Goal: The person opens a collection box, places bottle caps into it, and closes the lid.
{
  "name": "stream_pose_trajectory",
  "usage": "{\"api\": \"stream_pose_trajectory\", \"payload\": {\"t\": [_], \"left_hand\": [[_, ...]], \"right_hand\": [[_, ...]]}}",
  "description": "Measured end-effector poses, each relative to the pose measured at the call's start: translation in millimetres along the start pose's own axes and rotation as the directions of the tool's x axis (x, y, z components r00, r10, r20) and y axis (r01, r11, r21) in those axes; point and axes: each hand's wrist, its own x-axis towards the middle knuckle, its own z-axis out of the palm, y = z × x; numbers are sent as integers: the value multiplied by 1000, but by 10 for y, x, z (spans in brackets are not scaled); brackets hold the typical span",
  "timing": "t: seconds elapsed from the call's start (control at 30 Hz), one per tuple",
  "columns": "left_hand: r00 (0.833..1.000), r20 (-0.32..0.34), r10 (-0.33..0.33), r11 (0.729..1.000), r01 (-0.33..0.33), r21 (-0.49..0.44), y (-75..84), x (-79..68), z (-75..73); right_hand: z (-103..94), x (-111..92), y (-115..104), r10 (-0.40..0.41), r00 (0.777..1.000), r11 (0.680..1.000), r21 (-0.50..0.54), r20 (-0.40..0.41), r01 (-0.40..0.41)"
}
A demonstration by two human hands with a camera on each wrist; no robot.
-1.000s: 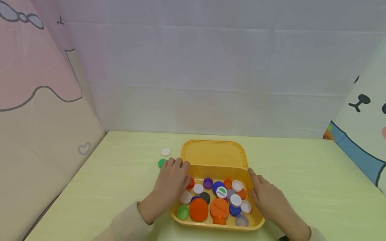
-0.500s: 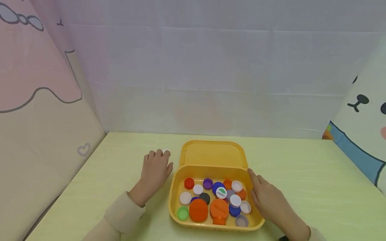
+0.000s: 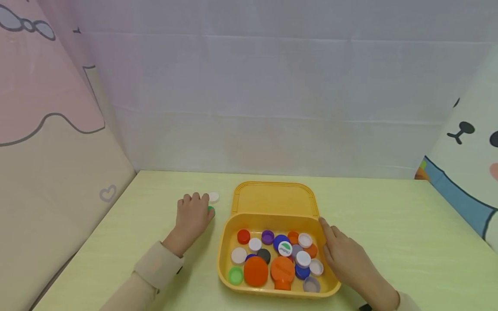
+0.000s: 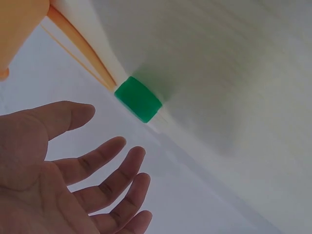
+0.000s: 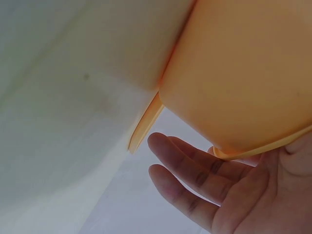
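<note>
Beside the green bottle cap (image 4: pixel 138 99) my left hand (image 3: pixel 192 218) hovers, fingers loosely bent and nothing in them. In the left wrist view a gap shows between the fingertips and that cap. A white cap (image 3: pixel 213 197) lies just beyond it on the table. My right hand (image 3: pixel 347 258) rests on the right rim of a yellow plastic box (image 3: pixel 280 293). Its index finger reaches along the rim to the far corner, while other fingers (image 5: pixel 185 170) hang relaxed outside the wall. Several coloured caps lie inside the box, among them a red cap (image 3: pixel 244 236).
The box's yellow lid (image 3: pixel 275 198) is folded back flat behind it on the pale green table (image 3: pixel 389 224). A pale cloth wall (image 3: pixel 272 86) rises at the table's back, with printed cloth on both sides.
My left hand has moved left from the box's left rim to beside the green cap, baring the red cap in the box. The right hand has stayed on the rim.
</note>
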Motion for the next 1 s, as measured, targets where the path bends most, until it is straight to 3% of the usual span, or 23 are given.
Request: {"api": "stream_pose_trajectory", "payload": {"t": [0.23, 0.6, 1.0], "left_hand": [[999, 45, -14, 1000, 13, 10, -56, 19, 80], [992, 126, -26, 999, 23, 22, -78, 22, 143], [991, 131, -28, 1000, 27, 11, -77, 28, 151]], "right_hand": [[4, 6, 1, 9, 1000, 1000, -5, 15, -9], [7, 15, -5, -14, 1000, 1000, -15, -24, 13], [-16, 15, -13, -5, 1000, 1000, -20, 0, 5]]}}
